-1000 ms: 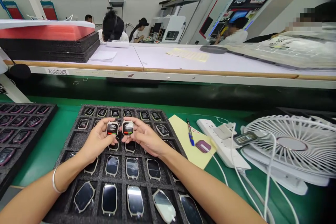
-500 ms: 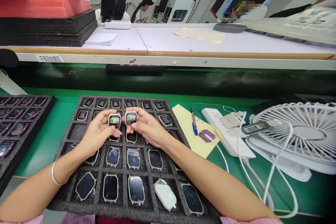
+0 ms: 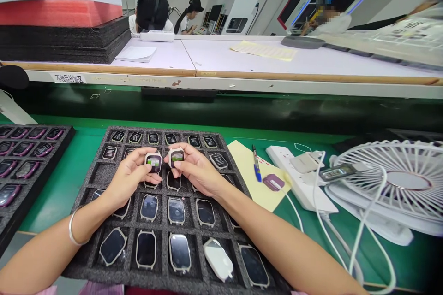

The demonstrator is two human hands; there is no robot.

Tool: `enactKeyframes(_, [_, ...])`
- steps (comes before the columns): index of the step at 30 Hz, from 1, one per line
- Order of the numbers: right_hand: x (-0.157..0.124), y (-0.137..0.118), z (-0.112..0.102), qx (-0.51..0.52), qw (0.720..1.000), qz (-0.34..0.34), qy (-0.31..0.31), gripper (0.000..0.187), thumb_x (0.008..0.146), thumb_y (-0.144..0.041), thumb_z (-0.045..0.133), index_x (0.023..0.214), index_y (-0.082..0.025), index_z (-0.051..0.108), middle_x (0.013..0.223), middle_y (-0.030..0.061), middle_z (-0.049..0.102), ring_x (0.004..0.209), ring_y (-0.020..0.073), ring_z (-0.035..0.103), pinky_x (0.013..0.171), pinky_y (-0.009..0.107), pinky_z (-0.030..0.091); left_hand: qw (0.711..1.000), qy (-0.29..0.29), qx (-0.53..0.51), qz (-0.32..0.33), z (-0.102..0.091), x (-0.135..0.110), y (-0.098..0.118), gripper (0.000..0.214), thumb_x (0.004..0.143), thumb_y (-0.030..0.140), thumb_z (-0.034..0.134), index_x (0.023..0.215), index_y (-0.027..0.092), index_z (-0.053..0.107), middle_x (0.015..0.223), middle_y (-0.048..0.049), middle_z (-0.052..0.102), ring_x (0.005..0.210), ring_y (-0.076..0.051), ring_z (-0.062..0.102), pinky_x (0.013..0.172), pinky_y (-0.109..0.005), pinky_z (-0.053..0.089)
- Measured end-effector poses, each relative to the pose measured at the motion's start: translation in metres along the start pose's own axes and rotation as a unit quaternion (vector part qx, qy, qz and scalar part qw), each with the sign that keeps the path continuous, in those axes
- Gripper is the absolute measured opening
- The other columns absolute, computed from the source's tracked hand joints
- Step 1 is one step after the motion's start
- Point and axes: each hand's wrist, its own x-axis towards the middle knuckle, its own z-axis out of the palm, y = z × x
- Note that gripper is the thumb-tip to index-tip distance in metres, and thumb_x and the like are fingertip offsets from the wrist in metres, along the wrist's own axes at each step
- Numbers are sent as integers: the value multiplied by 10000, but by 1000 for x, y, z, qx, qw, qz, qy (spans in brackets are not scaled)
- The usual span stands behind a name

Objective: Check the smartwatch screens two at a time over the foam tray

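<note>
My left hand (image 3: 128, 179) grips a small watch body (image 3: 153, 162) with its screen lit, showing a green and white pattern. My right hand (image 3: 197, 173) holds a second lit watch body (image 3: 176, 156) right beside the first. Both are held side by side just above a black foam tray (image 3: 100, 173) on the green bench. The tray's pockets hold several watch bodies: dark screens face up in the near rows, backs up in the far rows. One white watch body (image 3: 218, 258) lies back up in the front row.
A second black tray (image 3: 20, 161) with purple watches lies at the left. To the right are a yellow sheet (image 3: 242, 166) with a blue pen (image 3: 256, 163), a white power strip (image 3: 297, 179) with cables, and a white fan (image 3: 391, 184). People work at benches behind.
The screens went from a red and green display to a green and white pattern. My hands have stayed almost in place; the camera has tilted down a little.
</note>
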Motion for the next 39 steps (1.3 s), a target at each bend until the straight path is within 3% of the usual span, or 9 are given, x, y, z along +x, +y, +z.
enactKeyframes(14, [0, 0, -2, 0, 1000, 8, -5, 377, 744, -134, 696, 1099, -214, 596, 912, 16, 712, 600, 108, 597, 610, 275, 450, 1000, -4, -5, -6, -2, 1, 0, 429, 757, 201, 667, 1183, 198, 614, 996, -34, 709, 662, -163, 730, 691, -342, 624])
enactKeyframes(20, [1, -1, 0, 26, 999, 24, 4, 375, 802, -242, 713, 1161, -216, 608, 968, 43, 738, 631, 132, 660, 639, 289, 489, 1000, -3, -1, -4, 0, 1, 1, 652, 747, 188, 689, 1370, 222, 499, 1039, -43, 707, 681, -156, 726, 698, -331, 617])
enactKeyframes(25, [3, -3, 0, 60, 998, 26, 12, 395, 844, -306, 673, 1217, -210, 587, 1021, 76, 750, 698, 181, 724, 678, 326, 532, 1000, -2, 3, 7, -3, 2, 0, 539, 756, 196, 694, 1280, 203, 569, 1042, -52, 707, 693, -156, 723, 703, -333, 612])
enactKeyframes(31, [3, -3, 0, 66, 997, 26, 18, 368, 808, -277, 704, 1157, -209, 610, 1018, 66, 763, 718, 197, 742, 713, 353, 557, 1000, 3, -6, 15, -5, 3, 0, 630, 741, 193, 711, 1344, 202, 529, 1043, -54, 705, 713, -171, 733, 729, -346, 608])
enactKeyframes(35, [5, -9, 1, 55, 998, 10, 11, 351, 792, -275, 725, 1120, -206, 620, 981, 56, 770, 701, 191, 742, 701, 337, 560, 1000, 4, -15, 23, -4, 6, 7, 596, 722, 200, 729, 1293, 174, 561, 1011, -51, 707, 699, -169, 731, 718, -337, 609])
enactKeyframes(39, [12, -30, 9, 45, 998, -29, 14, 265, 896, -381, 620, 1090, -199, 619, 917, 68, 767, 644, 187, 727, 656, 339, 566, 998, -1, -33, 51, 0, 10, 28, 587, 712, 208, 738, 1275, 166, 576, 962, -43, 718, 695, -172, 731, 727, -346, 613])
